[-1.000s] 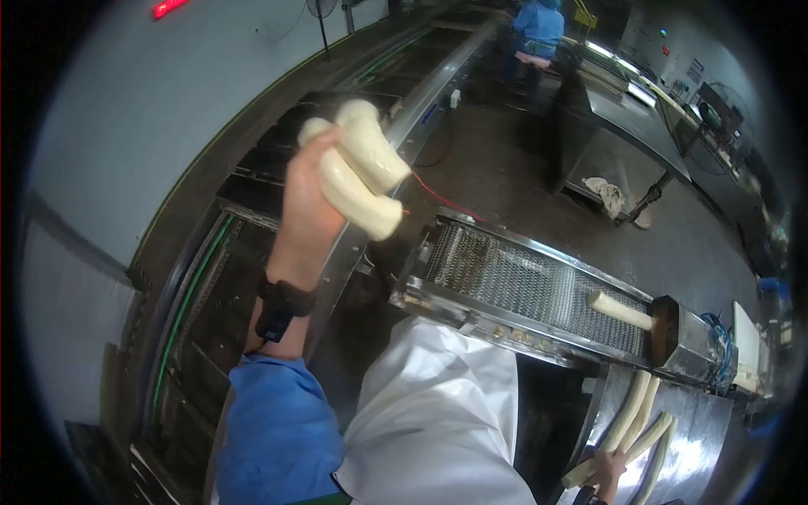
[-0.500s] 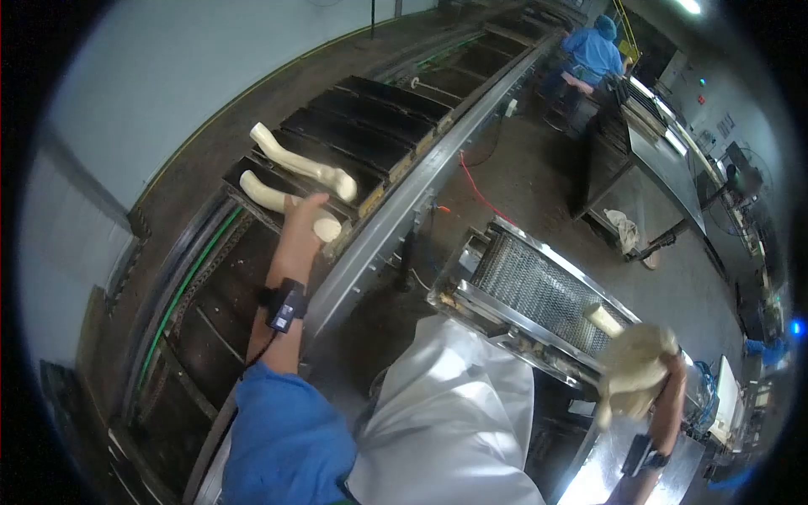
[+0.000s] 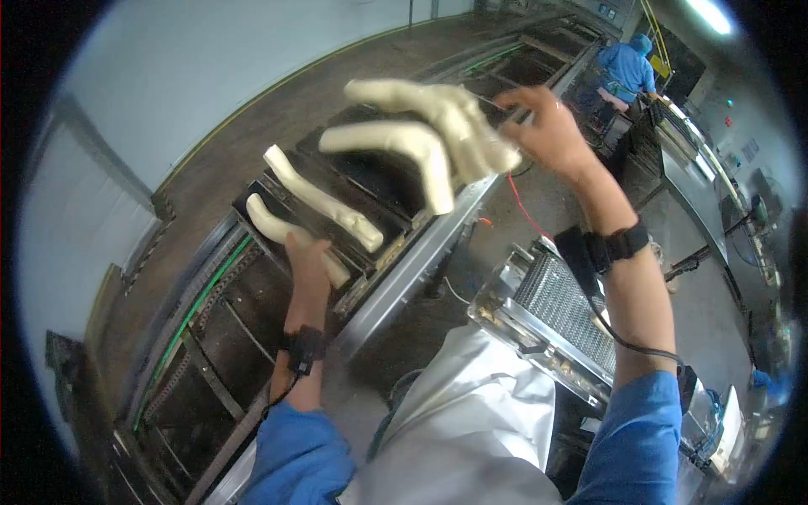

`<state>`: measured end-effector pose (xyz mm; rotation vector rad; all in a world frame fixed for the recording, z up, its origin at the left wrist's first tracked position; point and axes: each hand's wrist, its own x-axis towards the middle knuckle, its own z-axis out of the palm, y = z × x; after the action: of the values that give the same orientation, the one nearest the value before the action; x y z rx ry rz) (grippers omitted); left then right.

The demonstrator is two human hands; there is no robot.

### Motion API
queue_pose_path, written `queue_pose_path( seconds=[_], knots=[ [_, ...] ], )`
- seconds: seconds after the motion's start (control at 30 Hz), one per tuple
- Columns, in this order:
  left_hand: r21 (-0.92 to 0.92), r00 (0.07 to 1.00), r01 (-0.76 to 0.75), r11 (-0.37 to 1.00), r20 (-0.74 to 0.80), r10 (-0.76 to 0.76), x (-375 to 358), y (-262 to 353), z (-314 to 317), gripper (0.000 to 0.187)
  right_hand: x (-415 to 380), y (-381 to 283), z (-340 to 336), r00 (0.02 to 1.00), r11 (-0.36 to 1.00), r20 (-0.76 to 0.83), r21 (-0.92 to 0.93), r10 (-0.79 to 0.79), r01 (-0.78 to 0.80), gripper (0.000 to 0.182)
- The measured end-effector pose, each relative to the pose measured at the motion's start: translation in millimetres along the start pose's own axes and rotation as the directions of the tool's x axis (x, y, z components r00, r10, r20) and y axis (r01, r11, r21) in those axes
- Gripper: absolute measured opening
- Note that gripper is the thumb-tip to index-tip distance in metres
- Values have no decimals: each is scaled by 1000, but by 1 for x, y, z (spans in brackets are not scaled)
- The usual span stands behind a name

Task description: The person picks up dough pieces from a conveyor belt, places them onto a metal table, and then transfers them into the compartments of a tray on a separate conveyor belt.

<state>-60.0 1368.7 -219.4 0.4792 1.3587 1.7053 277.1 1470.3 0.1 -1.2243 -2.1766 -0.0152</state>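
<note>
My left hand [image 3: 308, 257] is at a long cream dough piece [image 3: 268, 220] in the nearest dark tin, its fingers curled over the near side. In the adjoining tin lies another dough piece [image 3: 324, 199], nearly straight. Farther along, a bent dough piece [image 3: 396, 139] and a thicker, folded-looking bundle of dough [image 3: 450, 114] appear over the tins, smeared by motion. Just right of that bundle my right hand [image 3: 547, 135] is raised, fingers apart and bent, fingertips close to the dough's end.
A metal rail [image 3: 396, 290] edges the line of tins. To the right stands a conveyor with a metal mesh belt [image 3: 560, 295]. A co-worker in blue [image 3: 627, 71] stands at the far right beside a long metal table [image 3: 686, 185].
My right hand has swung from the mesh conveyor up and left to the tins, bringing dough over them. My left hand stays at the nearest dough piece. The view has shifted slightly.
</note>
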Motion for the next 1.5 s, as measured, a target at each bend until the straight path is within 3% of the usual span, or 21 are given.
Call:
queue_pose_path(
  seconds=[0.13,0.2,0.27,0.3,0.33,0.37,0.43,0.47,0.6,0.73,0.77,0.93,1.0,1.07,1.1,1.13,1.2,1.33,1.37,1.4,1.5],
  knots=[
    [105,998,36,994,-56,-31,-19,15,-16,92,-80,67,53,963,982,195,-49,188,-182,38],
    [127,995,64,990,-78,-55,-31,24,-22,92,-153,114,69,872,927,359,-291,334,-235,48],
    [172,991,112,979,-90,-97,-42,36,-30,91,-238,145,74,839,851,271,-388,471,-352,51],
    [309,985,112,944,-161,-64,-46,44,-26,91,-259,136,62,661,727,316,-407,680,-553,55],
    [311,984,113,944,-164,-64,-49,50,-23,91,-301,164,73,636,681,271,-438,722,-586,54],
    [382,993,-73,921,-63,104,-51,55,-20,89,-317,158,70,536,579,252,-523,806,-626,54],
    [419,898,-437,796,150,413,-29,46,-24,81,-337,150,65,635,649,251,-542,731,-533,55],
    [423,897,-438,793,152,414,-22,47,-17,81,-343,148,64,735,710,241,-559,634,-429,55],
    [426,985,-133,895,-40,166,30,40,-10,75,-340,140,78,793,677,26,-539,609,-501,55],
    [596,958,-7,803,-227,177,58,31,-54,66,-320,113,70,733,651,170,-616,659,-443,46],
    [697,980,94,711,-189,55,54,42,-60,69,-325,116,73,737,666,156,-578,657,-471,43],
    [673,974,-29,739,-146,172,6,50,-74,49,-335,119,72,760,724,68,-368,647,-583,38],
    [678,977,-55,733,-117,180,-14,61,-62,48,-343,134,62,603,603,36,-1,797,-798,42],
    [729,904,-378,571,159,396,-26,61,-46,49,-358,133,11,432,258,14,784,902,-564,44],
    [788,892,-407,462,232,389,-21,58,-37,50,-355,120,-17,403,250,-73,878,912,-407,44],
    [704,909,-410,580,263,323,-32,58,-13,55,-355,111,-34,357,252,-158,939,921,-233,44],
    [715,895,-445,539,368,251,-12,32,8,61,-429,161,-74,388,185,-164,983,907,-17,43],
    [824,958,-273,497,282,58,-26,31,49,60,-523,108,-152,-90,313,-307,948,947,54,46],
    [764,920,-390,515,297,256,-9,16,39,49,-583,107,-157,-81,479,-579,737,811,-476,48],
    [668,937,-350,657,257,237,-16,28,42,41,-657,107,-160,82,436,-758,280,647,-855,50],
    [537,930,-363,762,153,335,-12,40,34,35,-755,57,-148,53,191,-928,19,368,-981,58]
  ],
)
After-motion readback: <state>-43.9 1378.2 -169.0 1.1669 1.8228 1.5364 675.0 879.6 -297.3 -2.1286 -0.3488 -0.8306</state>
